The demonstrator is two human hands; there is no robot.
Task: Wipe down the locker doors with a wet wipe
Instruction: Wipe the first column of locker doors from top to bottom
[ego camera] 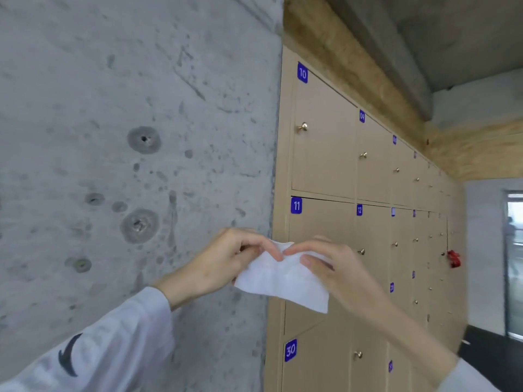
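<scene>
A white wet wipe (pixel 278 281) hangs between my two hands in front of the lockers. My left hand (pixel 226 258) pinches its upper left edge, and my right hand (pixel 334 264) pinches its upper right part with thumb and fingers. Behind the wipe is tan locker door 11 (pixel 319 222), with door 10 (pixel 325 142) above and door 30 (pixel 314 363) below. Each door has a blue number tag and a small brass knob. The wipe is not touching any door.
A rough grey concrete wall (pixel 127 137) fills the left half, meeting the lockers at a corner. The locker rows run away to the right. A red tag (pixel 453 258) hangs on a far door. A wooden beam (pixel 353 69) runs above the lockers.
</scene>
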